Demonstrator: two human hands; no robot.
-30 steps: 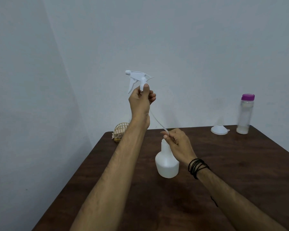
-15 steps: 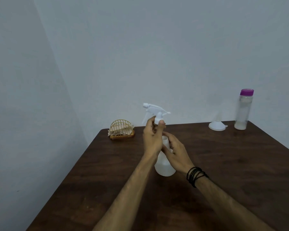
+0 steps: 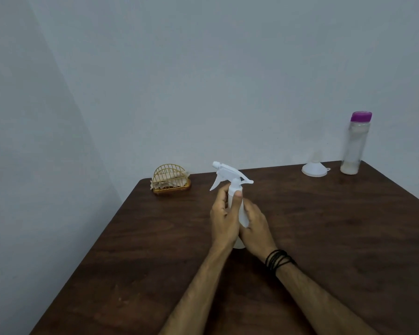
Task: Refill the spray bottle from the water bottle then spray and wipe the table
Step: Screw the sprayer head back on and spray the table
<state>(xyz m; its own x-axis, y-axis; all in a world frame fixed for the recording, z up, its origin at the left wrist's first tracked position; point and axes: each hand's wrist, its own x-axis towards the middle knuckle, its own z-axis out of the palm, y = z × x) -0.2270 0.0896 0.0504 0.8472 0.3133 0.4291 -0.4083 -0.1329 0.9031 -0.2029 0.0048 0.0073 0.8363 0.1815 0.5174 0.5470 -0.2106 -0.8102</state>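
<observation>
A dark brown wooden counter point(image 3: 324, 238) stands in a corner of plain pale grey walls, its far edge against the back wall. At its far left corner sits a small gold wire holder point(image 3: 171, 179) with pale folded napkins or cloths inside. Along the far edge toward the right, a white plastic funnel point(image 3: 314, 168) rests mouth-down with its spout pointing up, and just beside it, at the far right corner, a tall clear plastic water bottle with a purple cap point(image 3: 356, 143) stands upright; its image is slightly blurred, and how full it is cannot be told. Well apart from these, near the middle of the counter, the white plastic spray bottle point(image 3: 243, 215) stands upright, with its white trigger spray head point(image 3: 228, 174) on top of the neck, nozzle pointing left. Both hands hide most of the bottle's body, so only the neck, a strip of the side and a sliver of the base show. The left hand point(image 3: 224, 221) has its fingers curled around the collar under the spray head, thumb pressed upward along the neck. The right hand point(image 3: 255, 228), with black cords around the wrist, wraps its fingers round the bottle's body lower down.
</observation>
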